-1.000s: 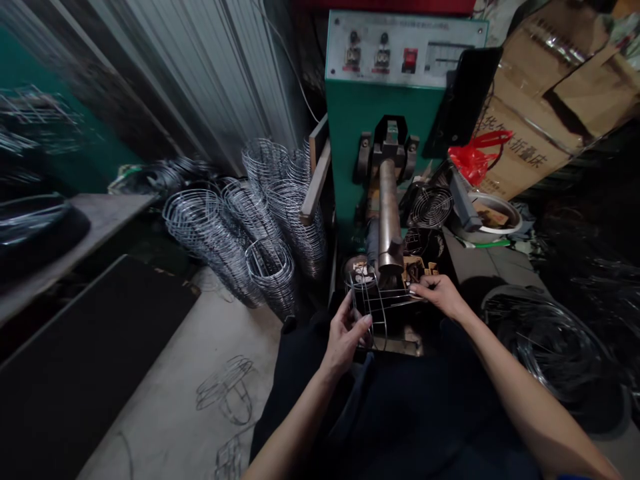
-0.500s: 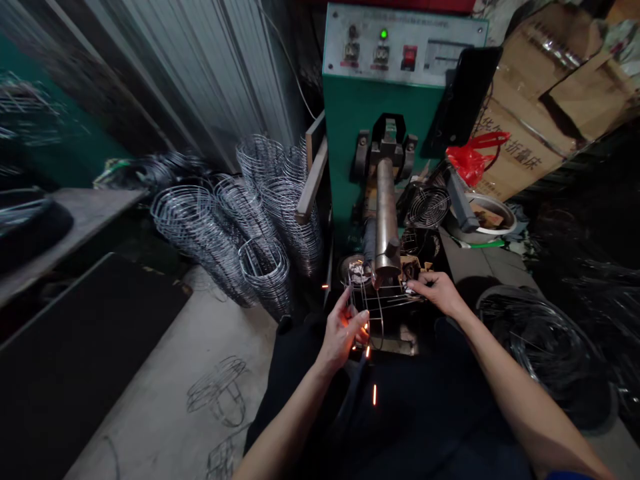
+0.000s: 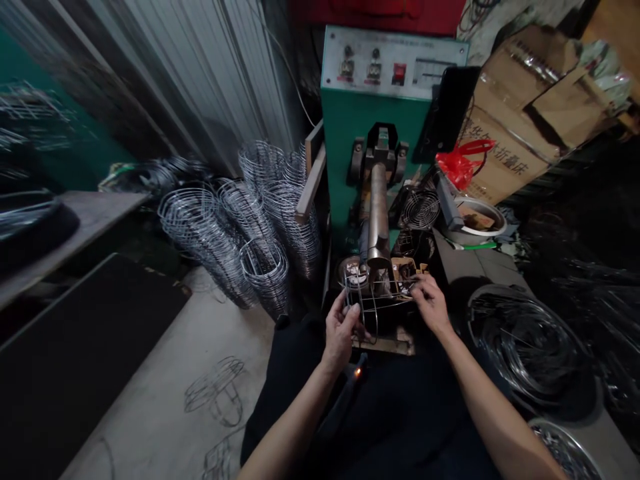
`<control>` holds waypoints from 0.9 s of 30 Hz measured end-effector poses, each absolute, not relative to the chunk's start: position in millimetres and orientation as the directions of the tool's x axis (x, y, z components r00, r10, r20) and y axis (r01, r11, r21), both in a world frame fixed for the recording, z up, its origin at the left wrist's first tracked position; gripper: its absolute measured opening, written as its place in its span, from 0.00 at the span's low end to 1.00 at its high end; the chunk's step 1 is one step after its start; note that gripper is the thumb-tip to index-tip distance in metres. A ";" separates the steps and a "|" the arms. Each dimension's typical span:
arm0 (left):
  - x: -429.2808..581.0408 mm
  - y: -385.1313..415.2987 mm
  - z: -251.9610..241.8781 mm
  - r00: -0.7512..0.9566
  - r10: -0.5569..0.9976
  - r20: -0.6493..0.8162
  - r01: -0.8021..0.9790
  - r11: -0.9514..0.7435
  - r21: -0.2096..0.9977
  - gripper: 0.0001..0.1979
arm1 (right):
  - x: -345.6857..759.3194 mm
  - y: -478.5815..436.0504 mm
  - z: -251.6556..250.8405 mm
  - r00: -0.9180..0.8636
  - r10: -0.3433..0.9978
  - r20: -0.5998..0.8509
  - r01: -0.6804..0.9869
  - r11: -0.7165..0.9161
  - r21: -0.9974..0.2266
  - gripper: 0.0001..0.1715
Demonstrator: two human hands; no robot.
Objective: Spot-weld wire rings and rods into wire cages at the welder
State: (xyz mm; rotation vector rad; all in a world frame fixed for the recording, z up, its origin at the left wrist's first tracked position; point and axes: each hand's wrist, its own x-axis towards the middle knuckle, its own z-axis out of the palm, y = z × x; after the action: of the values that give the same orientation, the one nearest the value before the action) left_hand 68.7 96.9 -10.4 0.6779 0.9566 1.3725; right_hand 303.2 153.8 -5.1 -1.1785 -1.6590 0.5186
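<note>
My left hand (image 3: 341, 330) is closed around the near left side of a small wire frame (image 3: 376, 320), its thumb and fingers pressed on the bent wires. Thin straight wires stretch from the frame toward my right hand (image 3: 430, 301), which pinches at their far end; whether they are joined to the frame I cannot tell. Just above the frame is the thick metal arm (image 3: 379, 220) of a green spot welder (image 3: 343, 160). Behind the wires lie a round dish (image 3: 354, 272) and a small cardboard box (image 3: 403, 269) with small dark pieces. A glowing spark (image 3: 358, 372) shows below my left hand.
Tall nested stacks of wire baskets (image 3: 205, 233) stand left of the welder. Loose wire frames (image 3: 215, 387) lie on the floor. On the right are a metal bowl (image 3: 477, 217), a red plastic bag (image 3: 457, 170), a large carton (image 3: 530, 120) and a tub of wires (image 3: 530, 333).
The shower of sparks has died down to one glow, and the green panel light has gone out. Both hands still hold on; my right hand has shifted slightly. The camera view has moved a little.
</note>
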 end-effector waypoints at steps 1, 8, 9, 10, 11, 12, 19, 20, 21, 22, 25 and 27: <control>69.1 96.8 -9.8 -0.072 0.983 -0.166 -0.491 0.110 0.864 0.41 | 300.4 154.6 -5.7 -0.055 0.887 0.458 0.460 0.429 -0.777 0.21; 67.7 102.0 -7.8 -0.112 0.975 -0.191 -0.506 0.110 0.856 0.43 | 284.0 166.3 -3.8 -0.069 0.872 0.485 0.531 0.444 -0.722 0.22; 67.9 103.2 -7.8 -0.115 0.974 -0.195 -0.513 0.110 0.851 0.43 | 282.9 168.4 -3.9 -0.071 0.871 0.485 0.539 0.443 -0.717 0.22; 68.1 104.5 -7.7 -0.114 0.974 -0.195 -0.518 0.109 0.848 0.43 | 282.3 170.5 -4.5 -0.074 0.872 0.484 0.545 0.442 -0.713 0.23; 68.3 105.9 -7.6 -0.111 0.975 -0.192 -0.523 0.107 0.846 0.43 | 282.0 172.7 -5.2 -0.075 0.872 0.484 0.546 0.442 -0.712 0.23; 68.5 107.5 -7.4 -0.107 0.977 -0.186 -0.526 0.103 0.844 0.42 | 282.1 174.9 -6.2 -0.075 0.871 0.485 0.545 0.443 -0.712 0.23; 71.1 118.4 -6.0 -0.128 0.974 -0.187 -0.524 0.094 0.847 0.45 | 286.4 187.5 -9.6 -0.075 0.883 0.463 0.553 0.423 -0.718 0.27; 71.5 119.6 -6.6 -0.130 0.974 -0.187 -0.527 0.092 0.845 0.45 | 286.6 188.6 -9.0 -0.077 0.884 0.462 0.554 0.423 -0.717 0.27; 71.8 120.5 -7.3 -0.128 0.975 -0.184 -0.530 0.089 0.843 0.45 | 286.6 189.5 -8.3 -0.079 0.883 0.463 0.553 0.425 -0.717 0.27; 72.0 121.4 -8.2 -0.127 0.976 -0.179 -0.533 0.085 0.842 0.45 | 286.4 190.4 -7.5 -0.081 0.880 0.468 0.549 0.431 -0.716 0.27; 72.0 124.1 -10.4 -0.123 0.979 -0.165 -0.531 0.075 0.844 0.44 | 285.6 192.7 -5.7 -0.081 0.867 0.491 0.534 0.454 -0.713 0.27; 71.6 126.2 -10.8 -0.117 0.981 -0.158 -0.532 0.072 0.844 0.44 | 285.1 194.2 -5.3 -0.077 0.866 0.495 0.530 0.456 -0.715 0.26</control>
State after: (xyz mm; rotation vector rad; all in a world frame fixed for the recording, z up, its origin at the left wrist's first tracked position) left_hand 71.6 126.2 -10.8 0.6312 0.9512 1.4430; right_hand 285.1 194.2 -5.3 -1.2009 -1.7445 0.4374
